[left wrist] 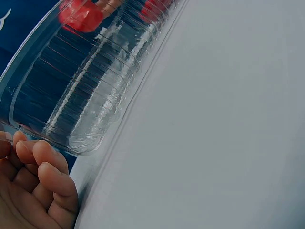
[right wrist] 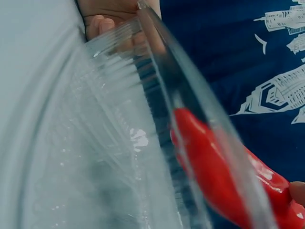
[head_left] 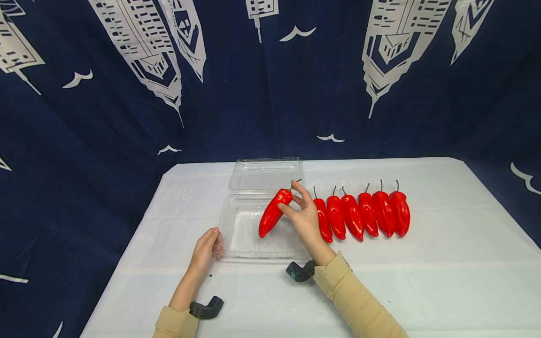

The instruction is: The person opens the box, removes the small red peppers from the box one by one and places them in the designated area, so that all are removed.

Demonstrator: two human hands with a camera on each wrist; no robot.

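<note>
A clear plastic clamshell container (head_left: 236, 251) lies on the white table with its lid (head_left: 266, 176) folded back. My left hand (head_left: 207, 249) grips the container's left rim, its fingers curled at the corner in the left wrist view. Between thumb and fingers, my right hand (head_left: 305, 217) pinches a red chili pepper (head_left: 272, 213) by its upper end, the stem pointing up and right. The pepper hangs tilted over the container's base. In the right wrist view the pepper (right wrist: 214, 167) shows partly through the clear wall.
To the right, several more red peppers (head_left: 352, 217) lie side by side in a row, stems away from me. The white table (head_left: 444, 281) ends against a dark blue cloth (head_left: 270, 94) with white building prints.
</note>
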